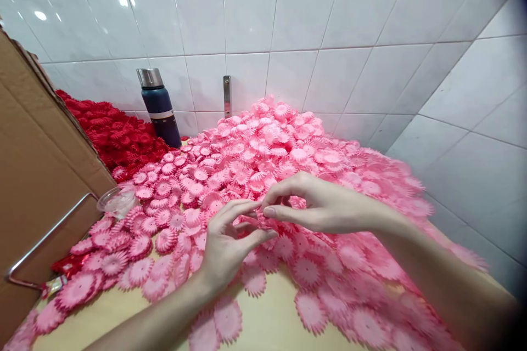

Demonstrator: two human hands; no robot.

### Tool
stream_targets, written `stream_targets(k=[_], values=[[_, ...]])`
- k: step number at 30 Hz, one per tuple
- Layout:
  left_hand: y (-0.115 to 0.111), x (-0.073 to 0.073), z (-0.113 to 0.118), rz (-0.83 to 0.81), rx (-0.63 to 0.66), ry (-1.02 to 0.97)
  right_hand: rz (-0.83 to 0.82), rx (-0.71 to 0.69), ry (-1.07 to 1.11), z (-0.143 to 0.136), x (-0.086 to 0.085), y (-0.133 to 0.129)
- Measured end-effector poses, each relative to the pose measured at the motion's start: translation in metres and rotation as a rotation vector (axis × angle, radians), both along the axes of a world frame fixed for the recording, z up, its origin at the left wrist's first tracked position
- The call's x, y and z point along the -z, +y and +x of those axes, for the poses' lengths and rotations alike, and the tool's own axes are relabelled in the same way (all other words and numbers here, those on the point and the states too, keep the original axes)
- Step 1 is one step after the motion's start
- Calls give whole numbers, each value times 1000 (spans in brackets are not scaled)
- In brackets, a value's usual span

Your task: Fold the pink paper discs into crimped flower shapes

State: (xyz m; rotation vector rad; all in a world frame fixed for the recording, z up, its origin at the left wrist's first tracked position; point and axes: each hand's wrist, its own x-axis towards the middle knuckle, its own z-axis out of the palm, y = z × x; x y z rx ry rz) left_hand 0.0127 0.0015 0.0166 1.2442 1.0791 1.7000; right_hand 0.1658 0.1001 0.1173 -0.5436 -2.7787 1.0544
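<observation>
Just in front of the large pile of pink petal discs (284,142), my two hands meet. My left hand (226,236) has its fingers curved and its thumb below them, around what looks like a pink petal piece (265,222). Against the pile behind, that piece's outline is hard to pick out. My right hand (307,203) reaches in from the right, thumb and index finger closed in a pinch at the left fingertips. Whatever sits in this pinch is too small or hidden to name. Round, notched discs lie below and around both hands.
A cardboard box (45,175) with a bent metal rod (49,238) stands at left. Beside it lie a clear plastic container (118,202) and a red heap of petal discs (119,134). A dark blue bottle (161,112) stands before the tiled wall (296,5). The tabletop (267,312) is pale yellow.
</observation>
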Motion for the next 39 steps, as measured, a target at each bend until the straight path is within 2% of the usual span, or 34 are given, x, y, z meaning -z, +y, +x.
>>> stream_targets(k=[8,18,27,39], values=[[2,1,1,-6,-15,-15,51,29,-1,-4,6,0],[2,-4,-1,4,-201,83,144,77,25,-3,10,6],[2,-5,-1,23,-178,74,26,57,53,-1,5,5],[2,-4,-2,17,-174,93,-19,50,-20,-1,3,2]])
